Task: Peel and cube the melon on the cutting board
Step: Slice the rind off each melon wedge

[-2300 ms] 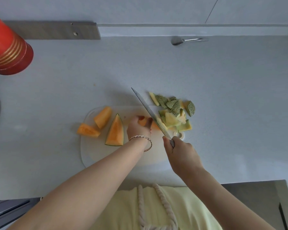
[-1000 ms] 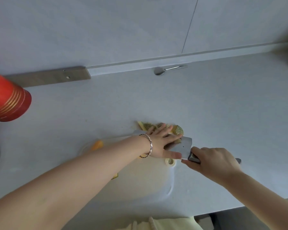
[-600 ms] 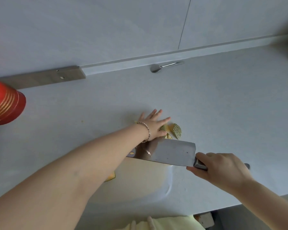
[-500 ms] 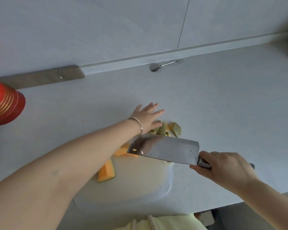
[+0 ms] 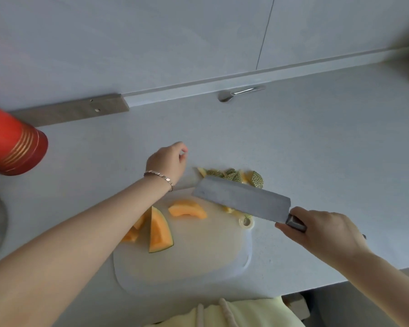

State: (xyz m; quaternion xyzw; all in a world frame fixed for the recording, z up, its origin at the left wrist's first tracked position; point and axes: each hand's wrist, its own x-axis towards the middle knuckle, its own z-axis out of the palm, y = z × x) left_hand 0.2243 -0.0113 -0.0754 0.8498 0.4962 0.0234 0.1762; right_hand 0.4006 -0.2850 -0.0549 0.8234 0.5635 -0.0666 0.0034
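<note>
Your right hand is clamped round the handle of a broad, flat steel cleaver, its blade hanging between your hands over the smooth white, round-cornered cutting board and half covering a heap of netted green rind. Your left hand hovers above the pale speckled surface with fingers curled under, so you cannot tell whether it holds anything. Just nearer you than its wrist lie an orange melon wedge with its rind on and a peeled crescent, with more pieces hidden under your forearm.
</note>
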